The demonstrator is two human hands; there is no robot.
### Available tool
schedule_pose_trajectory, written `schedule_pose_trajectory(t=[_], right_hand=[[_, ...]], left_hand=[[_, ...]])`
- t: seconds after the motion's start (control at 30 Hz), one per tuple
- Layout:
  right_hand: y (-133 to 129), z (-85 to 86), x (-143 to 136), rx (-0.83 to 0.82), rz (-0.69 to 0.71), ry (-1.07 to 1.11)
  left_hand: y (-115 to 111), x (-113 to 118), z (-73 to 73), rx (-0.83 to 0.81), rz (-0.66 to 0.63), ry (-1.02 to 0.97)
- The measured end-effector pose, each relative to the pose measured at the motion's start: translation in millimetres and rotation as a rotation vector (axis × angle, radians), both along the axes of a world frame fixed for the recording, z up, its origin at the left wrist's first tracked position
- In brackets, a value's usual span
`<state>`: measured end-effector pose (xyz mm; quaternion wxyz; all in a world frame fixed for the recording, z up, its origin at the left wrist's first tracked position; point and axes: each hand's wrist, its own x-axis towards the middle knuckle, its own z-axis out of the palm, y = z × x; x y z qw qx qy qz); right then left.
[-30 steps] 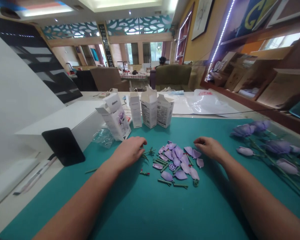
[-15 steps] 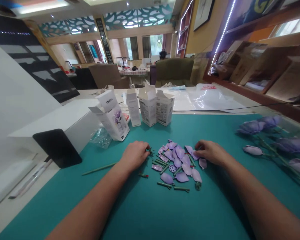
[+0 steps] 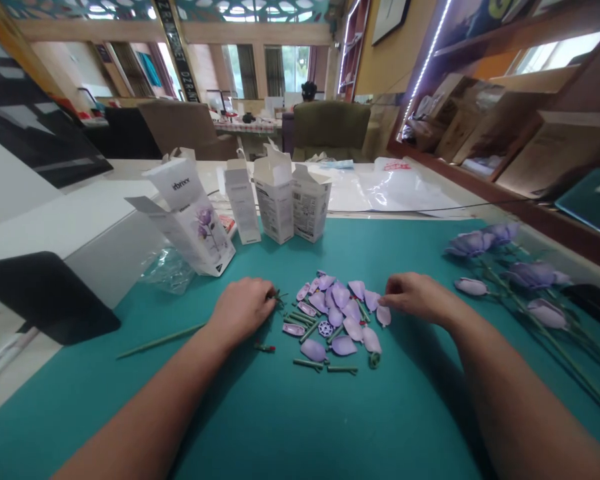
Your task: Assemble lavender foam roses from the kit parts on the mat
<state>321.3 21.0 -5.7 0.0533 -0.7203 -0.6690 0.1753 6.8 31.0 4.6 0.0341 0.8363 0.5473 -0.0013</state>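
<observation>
A pile of purple petal pieces (image 3: 340, 293) and short green stem pieces (image 3: 300, 320) lies on the teal mat (image 3: 300, 427). At the pile's left edge, my left hand (image 3: 245, 305) has its fingers pinched on small dark green pieces (image 3: 279, 297). My right hand (image 3: 413, 297) is at the pile's right edge, fingertips close together beside a petal (image 3: 383, 315); whether they grip anything is too small to tell. A purple wheel-shaped piece (image 3: 325, 328) sits among the stems. Below my left hand lies a small green piece with a red tip (image 3: 265, 347).
Opened white boxes (image 3: 275, 200) stand at the back of the mat, with clear plastic wrap (image 3: 169, 270) beside them. A black tablet-like object (image 3: 47, 297) leans at left. A long green stem (image 3: 160, 341) lies nearby. Assembled purple flowers (image 3: 535, 275) lie at right.
The view has turned right, so the scene sits further left. My right hand has drawn slightly away from the petals at the pile's right edge. My left hand stays at the dark green pieces.
</observation>
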Motion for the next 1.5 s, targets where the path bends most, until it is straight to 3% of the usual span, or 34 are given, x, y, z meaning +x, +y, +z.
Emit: schedule_pose_trajectory(t=[0.07, 0.17, 0.5, 0.67, 0.9, 1.23, 1.5], right_hand=[[-1, 1.9, -1, -0.037, 0.004, -0.002], [-1, 0.9, -10, 0.058, 0.012, 0.007], [-10, -8.1, -72, 0.320, 0.258, 0.296], [-11, -4.4, -94, 0.337, 0.326, 0.490], [-3, -6.6, -123, 0.319, 0.369, 0.492], [2, -12.6, -135, 0.358, 0.432, 0.496], [-1, -14.9, -135, 0.343, 0.406, 0.579]], left_hand=[[-1, -1, 0.3, 0.006, -0.005, -0.002], [-1, -2, 0.0, 0.017, 0.001, 0.002], [-3, -5, 4.0, 0.022, 0.017, 0.010], [-8, -3, 10.5, 0.027, -0.001, -0.020], [-15, 3, 16.5, 0.020, -0.005, 0.003], [-19, 3, 15.8, 0.045, -0.048, -0.014], [-20, 4, 17.3, 0.062, -0.060, -0.036]])
